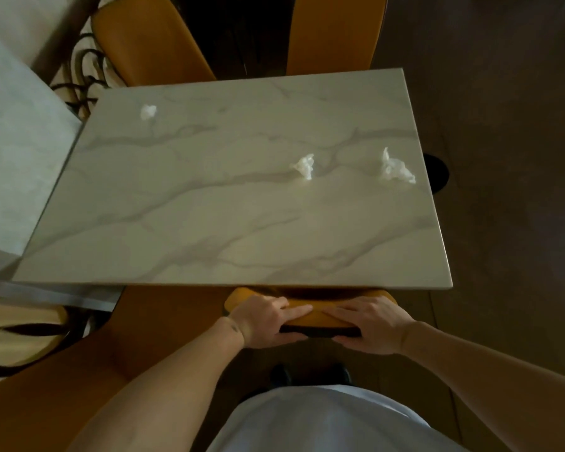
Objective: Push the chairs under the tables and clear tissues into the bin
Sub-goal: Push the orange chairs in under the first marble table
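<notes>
A marble-patterned table (209,223) fills the middle of the view. Three crumpled white tissues lie on it: one at the far left (148,111), one near the middle (304,166), one by the right edge (397,168). An orange chair's backrest (317,316) sticks out from under the near edge. My left hand (268,319) and my right hand (369,324) both grip the top of this backrest, fingers over it and thumbs on its near side. The chair's seat is hidden under the table.
Two more orange chairs stand at the far side, one at the left (150,40) and one at the right (333,34). Another orange chair (62,380) is at my near left. A second pale table (17,164) adjoins on the left. Dark floor lies to the right.
</notes>
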